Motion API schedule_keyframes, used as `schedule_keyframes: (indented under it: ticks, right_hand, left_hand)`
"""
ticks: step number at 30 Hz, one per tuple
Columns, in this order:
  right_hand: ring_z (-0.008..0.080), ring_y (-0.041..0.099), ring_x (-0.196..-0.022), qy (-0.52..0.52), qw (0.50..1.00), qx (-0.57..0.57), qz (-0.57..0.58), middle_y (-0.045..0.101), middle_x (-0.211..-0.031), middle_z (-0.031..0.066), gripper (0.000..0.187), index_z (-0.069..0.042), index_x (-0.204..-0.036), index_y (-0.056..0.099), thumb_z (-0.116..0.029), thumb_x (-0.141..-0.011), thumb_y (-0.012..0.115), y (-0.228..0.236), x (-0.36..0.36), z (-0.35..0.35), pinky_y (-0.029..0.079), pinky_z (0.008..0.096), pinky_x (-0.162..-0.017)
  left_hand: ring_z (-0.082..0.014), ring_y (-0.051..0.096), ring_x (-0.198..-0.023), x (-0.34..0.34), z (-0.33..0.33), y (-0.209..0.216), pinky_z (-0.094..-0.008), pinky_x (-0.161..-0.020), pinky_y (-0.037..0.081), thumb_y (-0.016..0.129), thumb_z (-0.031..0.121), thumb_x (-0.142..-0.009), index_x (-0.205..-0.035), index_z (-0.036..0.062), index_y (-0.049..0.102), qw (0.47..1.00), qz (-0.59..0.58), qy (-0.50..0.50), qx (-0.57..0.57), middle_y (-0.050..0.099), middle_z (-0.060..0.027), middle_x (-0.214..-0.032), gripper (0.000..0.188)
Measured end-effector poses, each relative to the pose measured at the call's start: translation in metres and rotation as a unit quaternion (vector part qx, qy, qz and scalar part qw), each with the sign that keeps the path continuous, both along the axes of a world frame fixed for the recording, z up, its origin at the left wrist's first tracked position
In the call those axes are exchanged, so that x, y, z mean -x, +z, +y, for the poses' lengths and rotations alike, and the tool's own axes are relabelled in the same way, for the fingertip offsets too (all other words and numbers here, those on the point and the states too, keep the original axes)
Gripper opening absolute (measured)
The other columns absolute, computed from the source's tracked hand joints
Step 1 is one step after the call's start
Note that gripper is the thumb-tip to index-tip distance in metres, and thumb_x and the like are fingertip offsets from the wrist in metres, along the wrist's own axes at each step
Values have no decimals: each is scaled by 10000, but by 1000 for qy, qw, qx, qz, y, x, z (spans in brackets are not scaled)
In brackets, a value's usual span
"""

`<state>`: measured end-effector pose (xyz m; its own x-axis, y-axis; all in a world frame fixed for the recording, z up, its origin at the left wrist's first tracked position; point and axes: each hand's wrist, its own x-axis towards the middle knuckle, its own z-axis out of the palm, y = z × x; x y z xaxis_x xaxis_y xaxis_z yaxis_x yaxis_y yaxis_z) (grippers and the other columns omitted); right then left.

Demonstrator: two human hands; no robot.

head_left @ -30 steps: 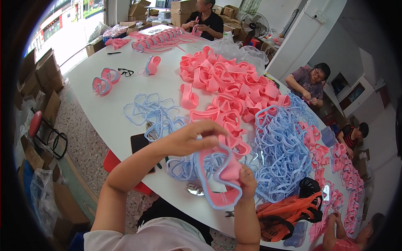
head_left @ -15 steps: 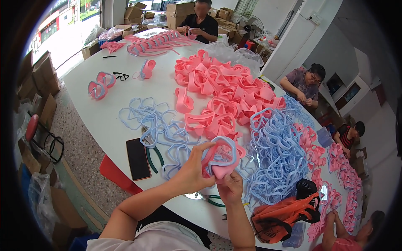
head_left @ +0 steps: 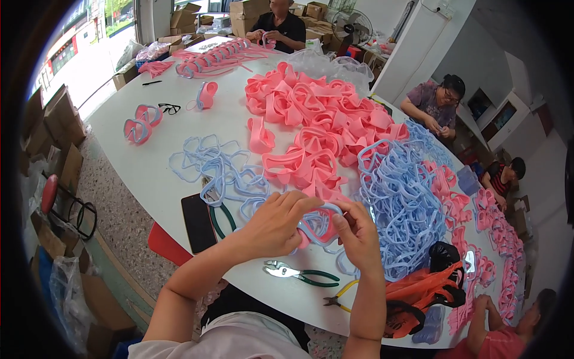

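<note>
Between my hands is a pink soft rubber goggle piece [head_left: 304,239] with a light blue frame [head_left: 330,209] along its edge. My left hand [head_left: 276,222] grips its left side, the fingers bent over the top. My right hand [head_left: 359,232] pinches the right side of the rim between thumb and fingers. Parts of the piece are hidden behind the fingers. Just beyond the hands lie loose blue frames [head_left: 218,170] and a heap of pink rubber pieces [head_left: 317,113]. To the right is a large pile of blue frames [head_left: 400,209].
Green-handled pliers [head_left: 299,273] and yellow-handled cutters [head_left: 342,295] lie near the table's front edge. A dark phone [head_left: 194,222] is beside other green-handled pliers [head_left: 222,222]. An orange bag [head_left: 412,299] sits at right. Several people work around the white table [head_left: 134,179].
Both hands have turned the goggle piece and lowered it a little; my right hand has shifted to the rim's right side. The pliers and yellow cutters show more fully now.
</note>
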<state>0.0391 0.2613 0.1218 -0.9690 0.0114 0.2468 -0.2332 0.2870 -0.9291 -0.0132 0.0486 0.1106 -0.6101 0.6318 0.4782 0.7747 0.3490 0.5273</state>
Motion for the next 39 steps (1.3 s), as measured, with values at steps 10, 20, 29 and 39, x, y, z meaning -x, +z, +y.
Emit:
schedule_keyframes:
  ticks: [10,20,29,39]
  right_hand:
    - [72,566,-761,-137,967,183,116,568,-876,18,233,4,-1103,560,-167,-959,626,-9,-10,-13,491,216,-600]
    - [87,556,-827,-172,954,158,187,528,-1028,59,258,13,-1130,507,-151,-963,613,-24,-15,-30,491,219,-719]
    - [79,516,-857,-179,952,87,234,512,-1053,41,231,6,-1115,540,-128,-948,628,-21,-24,-41,437,221,-782]
    - [86,516,-866,-176,952,116,222,498,-1060,47,232,13,-1126,538,-116,-950,620,-25,-25,-41,433,222,-793]
  left_hand:
    - [-327,329,-1349,-21,20,8,-500,-1102,219,705,74,-685,-1120,127,645,972,133,102,-166,480,-100,-1375,442]
    - [-345,254,-1377,-33,55,-8,-492,-1104,186,762,139,-699,-907,128,661,949,117,223,-190,449,-103,-1398,232]
    - [-397,221,-1389,-33,52,-12,-491,-1103,204,751,86,-656,-829,86,637,944,143,230,-189,409,-146,-1431,207]
    - [-362,234,-1396,-27,47,-18,-506,-1108,194,764,110,-637,-793,119,647,944,196,200,-175,475,-95,-1399,196]
